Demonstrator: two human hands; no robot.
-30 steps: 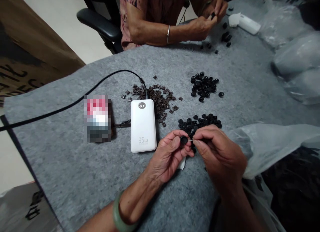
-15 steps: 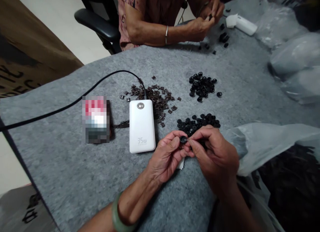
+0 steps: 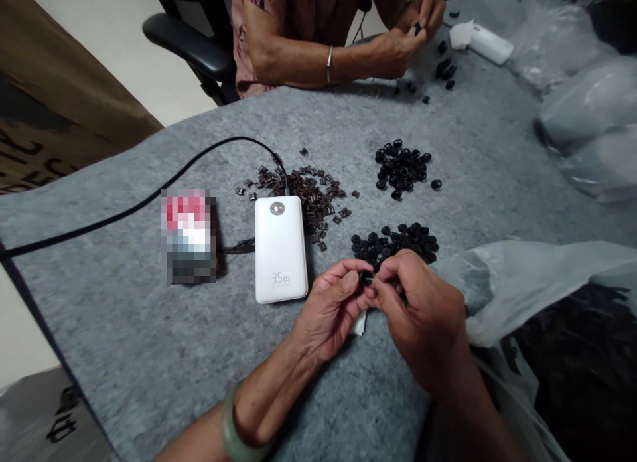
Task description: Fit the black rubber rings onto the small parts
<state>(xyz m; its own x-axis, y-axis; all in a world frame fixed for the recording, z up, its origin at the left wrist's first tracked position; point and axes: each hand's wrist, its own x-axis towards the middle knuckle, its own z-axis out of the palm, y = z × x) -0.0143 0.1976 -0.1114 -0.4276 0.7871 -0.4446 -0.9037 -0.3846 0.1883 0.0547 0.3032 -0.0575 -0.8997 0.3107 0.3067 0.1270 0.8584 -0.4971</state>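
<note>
My left hand (image 3: 328, 309) pinches a small black round ring-like piece (image 3: 367, 278) between thumb and fingers. My right hand (image 3: 421, 316) meets it from the right, its fingertips shut on a thin metal pin whose tip sits at the black piece. A loose pile of similar black pieces (image 3: 391, 244) lies just beyond my hands, and a second pile (image 3: 401, 168) lies farther back. A white 35W power bank (image 3: 281, 249) sits to the left of my left hand, over part of a scatter of small dark metal clips (image 3: 311, 200).
A grey felt mat (image 3: 124, 303) covers the table. A black cable (image 3: 144, 200) and a pixelated box (image 3: 188, 236) lie at left. Across the mat, a co-worker's hands (image 3: 398, 44) hold a small black piece. Plastic bags (image 3: 517, 289) lie at right.
My hands have drawn closer together around the black piece, and the thin pin is now mostly hidden by my right fingers. The whole view has shifted slightly left and up.
</note>
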